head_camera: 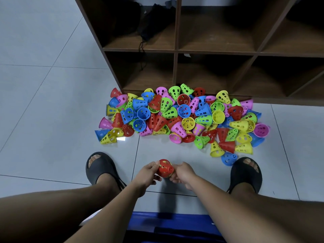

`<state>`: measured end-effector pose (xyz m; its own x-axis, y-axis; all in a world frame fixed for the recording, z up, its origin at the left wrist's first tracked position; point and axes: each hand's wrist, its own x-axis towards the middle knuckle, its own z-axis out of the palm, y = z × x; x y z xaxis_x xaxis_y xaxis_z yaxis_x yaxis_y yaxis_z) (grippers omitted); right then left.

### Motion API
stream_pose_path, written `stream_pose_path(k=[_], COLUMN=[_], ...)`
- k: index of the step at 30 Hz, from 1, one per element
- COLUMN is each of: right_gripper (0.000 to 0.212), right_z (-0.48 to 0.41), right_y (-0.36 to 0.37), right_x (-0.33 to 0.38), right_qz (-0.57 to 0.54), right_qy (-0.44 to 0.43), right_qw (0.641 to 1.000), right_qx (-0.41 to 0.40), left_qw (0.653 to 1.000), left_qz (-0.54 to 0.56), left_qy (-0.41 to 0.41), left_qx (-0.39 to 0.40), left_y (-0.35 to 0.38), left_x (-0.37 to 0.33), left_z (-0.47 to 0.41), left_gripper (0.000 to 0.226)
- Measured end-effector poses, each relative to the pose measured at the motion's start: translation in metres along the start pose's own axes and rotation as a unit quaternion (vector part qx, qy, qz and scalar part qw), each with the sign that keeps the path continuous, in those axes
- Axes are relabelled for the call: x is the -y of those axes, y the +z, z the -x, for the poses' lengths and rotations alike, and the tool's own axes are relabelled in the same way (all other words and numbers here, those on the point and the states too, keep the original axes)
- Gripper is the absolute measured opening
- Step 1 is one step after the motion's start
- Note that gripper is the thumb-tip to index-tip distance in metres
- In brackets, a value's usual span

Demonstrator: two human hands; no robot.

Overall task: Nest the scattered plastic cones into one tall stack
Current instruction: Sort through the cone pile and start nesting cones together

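A big pile of perforated plastic cones (182,116) in red, blue, green, yellow and pink lies scattered on the floor against the shelf's foot. Between my feet I hold a red cone (164,168) with yellow showing through its holes, so another cone seems nested inside. My left hand (147,174) grips its left side and my right hand (182,172) grips its right side. A lone blue cone (228,158) lies close to my right foot.
A brown wooden cubby shelf (177,50) stands behind the pile, with dark bags in its upper left compartment. My feet in black slippers (100,165) (245,172) flank my hands on the grey tiled floor (43,111). I sit on a blue seat (168,223).
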<state>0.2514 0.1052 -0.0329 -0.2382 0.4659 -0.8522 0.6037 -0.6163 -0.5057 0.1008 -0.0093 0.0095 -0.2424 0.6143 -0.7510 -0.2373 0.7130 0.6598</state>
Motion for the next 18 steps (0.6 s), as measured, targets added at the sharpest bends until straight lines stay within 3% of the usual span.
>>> stream_pose_path(k=[5, 10, 18], right_gripper=[0.044, 0.061, 0.057], right_z=[0.010, 0.007, 0.001], right_y=[0.002, 0.010, 0.015], right_x=[-0.002, -0.003, 0.007], right_qz=[-0.078, -0.168, -0.179], right_qy=[0.067, 0.109, 0.122], right_qw=[0.993, 0.977, 0.974], right_qx=[0.055, 0.078, 0.067], left_qw=[0.995, 0.997, 0.994], left_qz=[-0.083, -0.048, 0.061], left_qy=[-0.001, -0.014, -0.066], left_qx=[-0.051, -0.060, -0.059], left_y=[0.007, 0.011, 0.029], left_x=[0.003, 0.006, 0.008], left_z=[-0.001, -0.011, -0.036], left_gripper=[0.048, 0.044, 0.043])
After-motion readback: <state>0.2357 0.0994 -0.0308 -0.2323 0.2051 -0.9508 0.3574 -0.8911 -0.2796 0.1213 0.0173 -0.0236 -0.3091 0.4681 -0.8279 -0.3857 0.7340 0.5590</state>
